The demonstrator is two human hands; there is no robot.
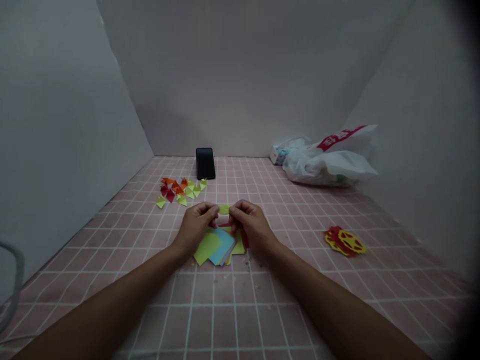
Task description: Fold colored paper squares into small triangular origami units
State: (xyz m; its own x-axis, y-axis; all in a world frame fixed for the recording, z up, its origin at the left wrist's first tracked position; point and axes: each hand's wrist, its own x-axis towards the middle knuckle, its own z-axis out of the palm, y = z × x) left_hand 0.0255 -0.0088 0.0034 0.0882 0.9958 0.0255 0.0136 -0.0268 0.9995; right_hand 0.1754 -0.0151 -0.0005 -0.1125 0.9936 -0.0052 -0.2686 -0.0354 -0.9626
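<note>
Near the centre of the frame, a small yellow-green paper piece [224, 209] is pinched between the fingers of the left hand [195, 223] and right hand [254, 226], one at each end. Its visible long axis lies roughly level, ends pointing left and right, above the coloured sheets [220, 244] at lower centre.

2 hands [195, 225], 1 phone [205, 163], 1 bag [326, 167]
</note>
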